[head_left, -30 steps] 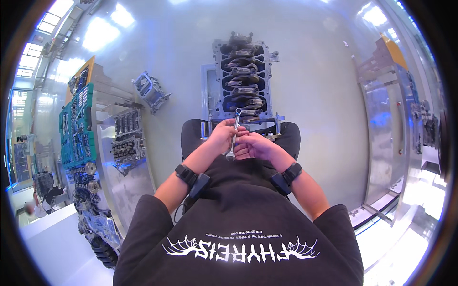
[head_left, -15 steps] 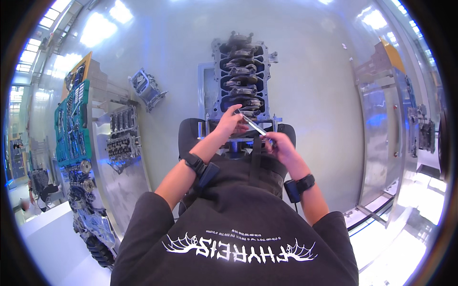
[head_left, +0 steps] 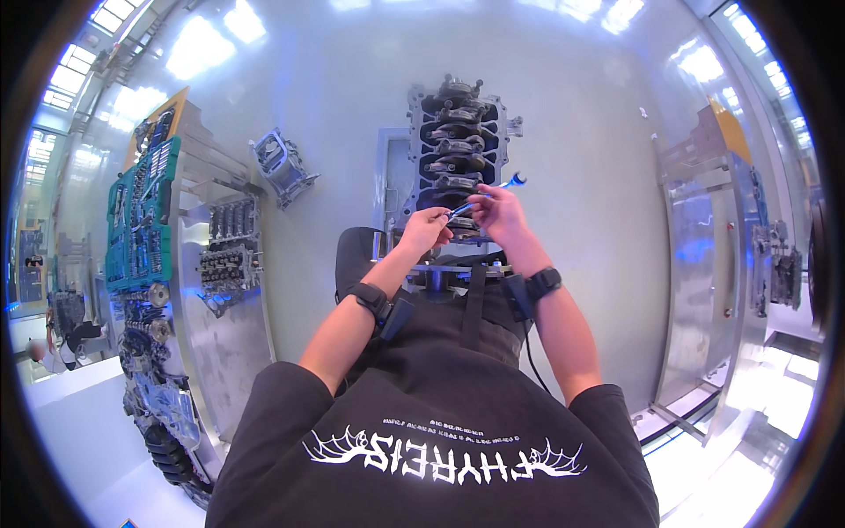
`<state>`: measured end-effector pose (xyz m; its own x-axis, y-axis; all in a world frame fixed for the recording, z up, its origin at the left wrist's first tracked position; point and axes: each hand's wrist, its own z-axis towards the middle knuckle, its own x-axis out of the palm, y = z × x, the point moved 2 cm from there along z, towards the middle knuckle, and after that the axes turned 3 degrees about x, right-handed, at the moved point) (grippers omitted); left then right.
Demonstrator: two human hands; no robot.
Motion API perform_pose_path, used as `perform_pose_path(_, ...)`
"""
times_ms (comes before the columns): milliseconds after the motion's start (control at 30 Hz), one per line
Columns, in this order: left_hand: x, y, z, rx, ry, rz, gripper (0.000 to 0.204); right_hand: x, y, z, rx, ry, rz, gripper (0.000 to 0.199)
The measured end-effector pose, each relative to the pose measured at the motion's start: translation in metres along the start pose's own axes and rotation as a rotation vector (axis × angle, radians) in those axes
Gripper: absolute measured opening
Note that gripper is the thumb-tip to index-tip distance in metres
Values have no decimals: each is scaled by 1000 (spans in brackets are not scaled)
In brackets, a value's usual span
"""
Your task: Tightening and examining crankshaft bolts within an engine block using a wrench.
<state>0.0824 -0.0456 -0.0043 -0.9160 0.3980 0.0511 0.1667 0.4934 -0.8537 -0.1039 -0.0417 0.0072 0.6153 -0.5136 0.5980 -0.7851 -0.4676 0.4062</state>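
A slim shiny metal wrench (head_left: 461,209) lies slantwise between my two hands, above the near end of an engine block (head_left: 414,189). My left hand (head_left: 426,231) is closed with its fingertips on the lower left end of the wrench. My right hand (head_left: 498,216) pinches the shaft farther up, and the wrench's head sticks out beyond its fingers at the upper right. A crankshaft (head_left: 459,146) with several rod caps runs along the open engine block. My hands hide part of the block's near end.
An open teal tool case (head_left: 141,216) sits on the left bench, near cylinder heads (head_left: 231,233) and other engine parts. A smaller metal casting (head_left: 282,167) lies left of the block. To the right stands a metal cabinet (head_left: 704,238). A stand (head_left: 437,280) is just before me.
The wrench has swung round: its right end now points up and away instead of toward me. My right hand has moved up, nearer the block and my left hand.
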Motion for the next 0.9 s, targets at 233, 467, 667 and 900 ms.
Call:
perform_pose_path(233, -37, -8, -14, -111, 73, -199, 35, 43, -59, 24, 120, -17, -148, 19)
perform_pose_path(467, -85, -26, -29, 70, -107, -148, 42, 71, -92, 1, 40, 62, -459, 22)
perform_pose_path(667, -82, -22, -57, 157, 47, -267, 38, 63, -80, -17, -17, 97, -470, 23)
perform_pose_path(900, -68, -17, -53, 111, 84, -56, 28, 44, -77, -33, -80, 154, -350, 21)
